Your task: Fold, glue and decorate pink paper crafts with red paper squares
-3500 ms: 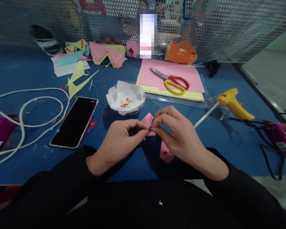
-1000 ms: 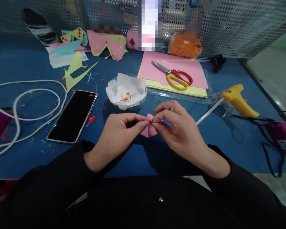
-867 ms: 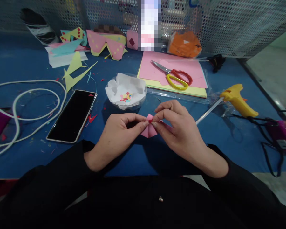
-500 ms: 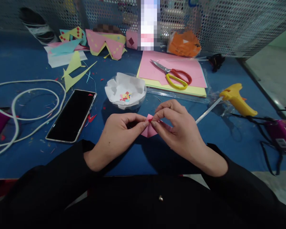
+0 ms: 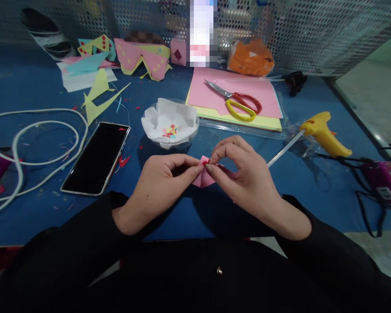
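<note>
A small folded piece of pink paper (image 5: 203, 179) is between my hands, in front of my body. My left hand (image 5: 164, 187) pinches its left side between thumb and forefinger. My right hand (image 5: 246, 178) has thumb and forefinger closed at a small red piece (image 5: 205, 163) near the top of the pink paper. Part of the paper is hidden behind my right fingers. Just beyond my hands sits a clear bowl lined with white paper (image 5: 185, 115), with small coloured paper bits in it.
Scissors (image 5: 237, 102) lie on pink and yellow sheets (image 5: 202, 87). A yellow glue gun (image 5: 326, 134) is at the right. A phone (image 5: 96, 158) and white cable (image 5: 16, 152) lie left. Paper masks (image 5: 143, 58) stand at the back, beside yellow scraps (image 5: 96, 104).
The whole view has shifted very slightly. My right thumb has moved a little on the red piece; both hands keep their grip.
</note>
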Demonstrator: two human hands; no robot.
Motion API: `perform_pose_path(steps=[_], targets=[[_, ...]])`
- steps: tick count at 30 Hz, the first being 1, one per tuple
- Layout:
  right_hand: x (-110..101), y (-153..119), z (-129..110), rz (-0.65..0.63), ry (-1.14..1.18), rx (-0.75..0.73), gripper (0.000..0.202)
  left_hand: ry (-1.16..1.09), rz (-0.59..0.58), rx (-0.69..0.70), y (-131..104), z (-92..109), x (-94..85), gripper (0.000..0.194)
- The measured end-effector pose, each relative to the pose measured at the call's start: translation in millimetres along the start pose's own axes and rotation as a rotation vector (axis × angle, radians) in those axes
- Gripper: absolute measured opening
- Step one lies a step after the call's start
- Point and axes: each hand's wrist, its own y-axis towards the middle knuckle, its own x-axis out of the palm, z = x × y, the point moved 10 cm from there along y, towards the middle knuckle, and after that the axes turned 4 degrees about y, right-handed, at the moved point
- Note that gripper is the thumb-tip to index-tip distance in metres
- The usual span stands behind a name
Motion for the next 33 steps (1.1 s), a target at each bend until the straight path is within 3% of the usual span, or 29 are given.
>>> perform_pose_path(steps=[8, 14, 24, 33], targets=[[-10, 0, 5, 0.049, 0.027, 0.047, 0.007, -0.065, 0.016, -0.069, 2, -12, -2.2, 0.014], [-8, 0, 18, -0.012, 0.028, 0.165, 0.01, -0.102, 0.012, -0.087, 2, -15, -2.7, 0.013], [-5, 2, 11, -0.037, 0.068, 0.099, 0.007, -0.104, -0.006, -0.075, 3, -13, -1.6, 0.013], [3, -2, 4, -0.075, 0.073, 0.047, 0.009, 0.062, 0.025, -0.007, 2, -3, -3.6, 0.019]])
